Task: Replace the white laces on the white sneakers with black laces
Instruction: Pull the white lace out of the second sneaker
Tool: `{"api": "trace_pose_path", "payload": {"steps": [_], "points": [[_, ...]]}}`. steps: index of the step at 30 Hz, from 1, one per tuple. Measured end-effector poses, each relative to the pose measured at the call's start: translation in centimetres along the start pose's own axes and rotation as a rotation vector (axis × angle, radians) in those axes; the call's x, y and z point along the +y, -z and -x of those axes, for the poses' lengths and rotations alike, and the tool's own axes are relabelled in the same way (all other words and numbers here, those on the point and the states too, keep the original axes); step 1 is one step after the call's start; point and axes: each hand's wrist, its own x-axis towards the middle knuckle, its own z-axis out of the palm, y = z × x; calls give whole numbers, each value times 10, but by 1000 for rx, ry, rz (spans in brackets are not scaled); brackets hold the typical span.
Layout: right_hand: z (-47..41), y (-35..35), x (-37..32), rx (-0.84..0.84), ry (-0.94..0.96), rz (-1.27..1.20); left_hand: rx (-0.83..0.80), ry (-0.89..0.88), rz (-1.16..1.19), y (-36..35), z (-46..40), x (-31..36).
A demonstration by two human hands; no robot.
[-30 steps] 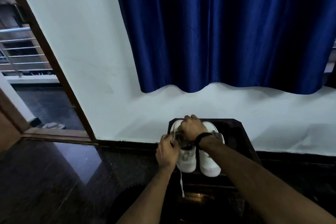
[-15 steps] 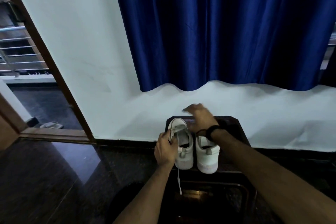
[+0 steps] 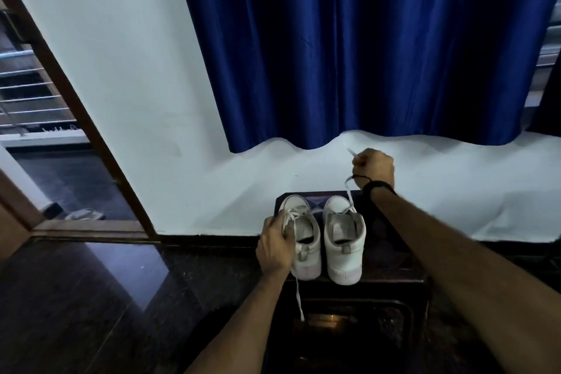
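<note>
Overhead, right hand point(image 3: 374, 168) grips lace point(image 3: 349, 194) — taut.

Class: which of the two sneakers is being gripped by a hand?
The left sneaker: the left hand grips its side; the right sneaker stands untouched.

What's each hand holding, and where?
Left hand grips the left sneaker by its side; right hand pinches a white lace near its tip.

Left hand point(image 3: 277, 247) gripping left sneaker point(image 3: 303, 240), right hand point(image 3: 374, 170) pinching white lace point(image 3: 349, 191) above right sneaker point(image 3: 344, 240).
</note>
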Motion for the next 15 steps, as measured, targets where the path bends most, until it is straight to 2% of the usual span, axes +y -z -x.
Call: {"api": "trace_pose_path", "payload": {"steps": [2, 4, 7, 10, 15], "points": [[0, 2, 10, -51, -46, 136, 15, -169, -91, 1, -5, 2], [11, -8, 15, -92, 27, 144, 28, -325, -170, 1, -14, 8], [38, -30, 8, -260, 246, 115, -12, -374, -232, 3, -25, 20], [66, -53, 6, -440, 342, 330, -97, -428, -429, 0, -33, 21], [84, -69, 27, -277, 200, 252, -85, -364, -539, -2, -28, 27]]}}
